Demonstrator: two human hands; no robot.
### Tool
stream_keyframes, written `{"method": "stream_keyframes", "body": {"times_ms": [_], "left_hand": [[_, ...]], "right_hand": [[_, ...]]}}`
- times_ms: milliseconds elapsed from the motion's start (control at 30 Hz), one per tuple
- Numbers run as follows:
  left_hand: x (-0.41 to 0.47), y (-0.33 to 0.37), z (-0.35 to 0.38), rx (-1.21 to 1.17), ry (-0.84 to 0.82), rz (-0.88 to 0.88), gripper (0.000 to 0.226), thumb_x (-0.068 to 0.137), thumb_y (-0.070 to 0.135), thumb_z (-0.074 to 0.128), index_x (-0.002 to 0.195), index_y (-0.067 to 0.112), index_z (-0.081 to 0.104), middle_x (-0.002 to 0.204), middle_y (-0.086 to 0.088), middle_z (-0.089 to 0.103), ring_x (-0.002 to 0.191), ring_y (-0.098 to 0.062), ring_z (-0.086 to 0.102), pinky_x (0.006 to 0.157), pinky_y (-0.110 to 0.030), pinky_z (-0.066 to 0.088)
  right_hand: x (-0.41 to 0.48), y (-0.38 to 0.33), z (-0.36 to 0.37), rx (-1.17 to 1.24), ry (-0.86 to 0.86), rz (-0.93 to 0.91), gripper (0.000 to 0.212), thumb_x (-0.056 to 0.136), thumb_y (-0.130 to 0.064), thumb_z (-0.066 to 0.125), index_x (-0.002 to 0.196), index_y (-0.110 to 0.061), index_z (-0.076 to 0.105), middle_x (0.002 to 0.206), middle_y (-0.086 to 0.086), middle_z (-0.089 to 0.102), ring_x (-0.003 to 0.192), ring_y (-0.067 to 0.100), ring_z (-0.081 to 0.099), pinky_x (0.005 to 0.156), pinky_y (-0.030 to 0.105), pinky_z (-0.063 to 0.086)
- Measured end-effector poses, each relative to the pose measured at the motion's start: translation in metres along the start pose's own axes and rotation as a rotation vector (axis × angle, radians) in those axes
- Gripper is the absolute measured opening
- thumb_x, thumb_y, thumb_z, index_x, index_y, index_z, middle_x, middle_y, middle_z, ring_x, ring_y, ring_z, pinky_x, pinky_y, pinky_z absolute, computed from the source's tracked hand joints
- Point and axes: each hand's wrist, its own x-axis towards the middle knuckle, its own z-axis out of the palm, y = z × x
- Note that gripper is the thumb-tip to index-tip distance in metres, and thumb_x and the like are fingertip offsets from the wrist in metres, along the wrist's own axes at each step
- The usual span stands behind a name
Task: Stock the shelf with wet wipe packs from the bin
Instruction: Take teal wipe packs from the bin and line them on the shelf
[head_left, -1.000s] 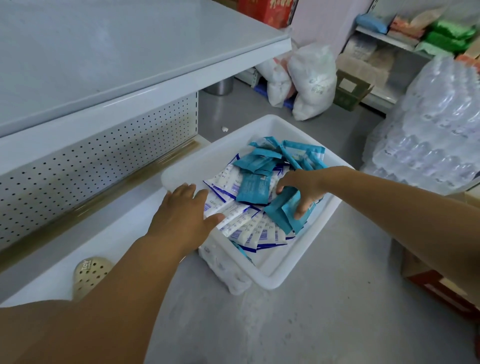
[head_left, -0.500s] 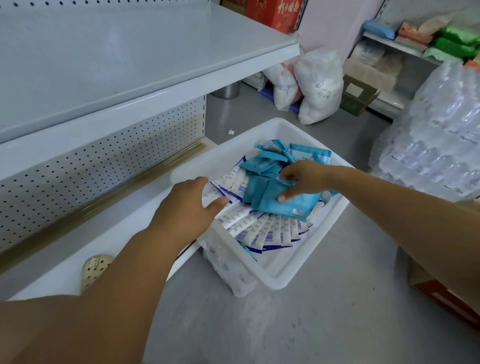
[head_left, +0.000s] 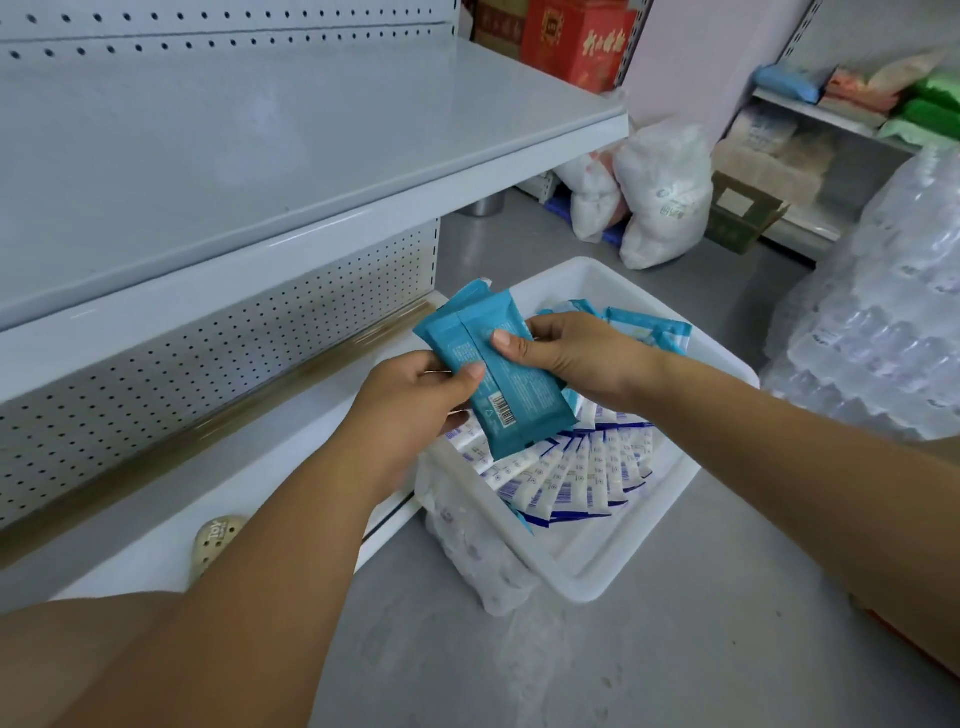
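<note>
Head view suggests an early stage: left hand (head_left: 410, 400) and right hand (head_left: 582, 358) both grip a stack of teal wet wipe packs (head_left: 498, 374) at frame centre above the bin (head_left: 597, 577), where many white packs (head_left: 571, 473) lie, while the shelf (head_left: 260, 156) at upper left shows 0 stocked.

Smooth painted-metal shelf (head_left: 291, 140), glossy white plastic bin (head_left: 587, 566), slick teal film packs (head_left: 498, 374)

I count one bin (head_left: 587, 577), at least two teal packs (head_left: 498, 384) between left hand (head_left: 410, 395) and right hand (head_left: 582, 358), roughly ten white packs (head_left: 571, 478) under them.
</note>
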Motion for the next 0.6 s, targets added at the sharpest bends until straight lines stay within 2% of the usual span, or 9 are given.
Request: {"method": "stream_keyframes", "body": {"times_ms": [100,200,333,467,600], "left_hand": [[0.0,0.002,-0.004,-0.124,0.011,-0.009,0.022,0.094,0.014,0.067,0.115,0.009,0.067,0.105,-0.006,0.077,0.098,-0.019,0.074,0.088,-0.035,0.059],[0.0,0.004,-0.007,-0.194,0.042,-0.006,0.018,0.095,0.013,0.066,0.112,0.008,0.067,0.105,-0.007,0.077,0.096,-0.02,0.075,0.083,-0.036,0.061],[0.002,0.005,-0.01,-0.243,0.096,0.013,0.019,0.094,0.013,0.067,0.113,0.016,0.068,0.104,-0.002,0.077,0.095,-0.018,0.075,0.086,-0.037,0.06],[0.0,0.006,-0.011,-0.27,0.086,0.024,0.022,0.091,0.019,0.071,0.113,0.02,0.071,0.107,0.0,0.077,0.101,-0.021,0.073,0.097,-0.044,0.055],[-0.005,0.014,-0.011,-0.374,0.114,0.064,0.023,0.089,0.018,0.072,0.111,0.012,0.071,0.104,-0.005,0.077,0.096,-0.022,0.074,0.09,-0.043,0.059]], "right_hand": [[-0.004,-0.008,0.007,0.035,-0.015,-0.004,0.061,0.081,-0.05,0.074,0.122,-0.005,0.066,0.112,0.009,0.076,0.106,0.025,0.073,0.102,0.046,0.054],[-0.009,-0.013,0.01,0.162,-0.057,-0.014,0.061,0.078,-0.04,0.077,0.13,-0.013,0.058,0.12,0.01,0.073,0.111,0.026,0.071,0.101,0.046,0.054],[-0.015,-0.013,0.014,-0.011,0.04,-0.111,0.056,0.078,-0.028,0.084,0.129,-0.029,0.061,0.123,0.002,0.068,0.106,0.02,0.072,0.091,0.041,0.06],[-0.021,-0.014,0.025,0.058,0.096,-0.22,0.046,0.083,-0.015,0.081,0.125,-0.018,0.065,0.122,-0.001,0.071,0.102,0.021,0.073,0.084,0.036,0.062],[-0.018,-0.016,0.03,0.158,0.158,-0.217,0.032,0.086,-0.01,0.077,0.115,-0.005,0.064,0.116,0.01,0.073,0.102,0.027,0.073,0.086,0.035,0.061]]}}
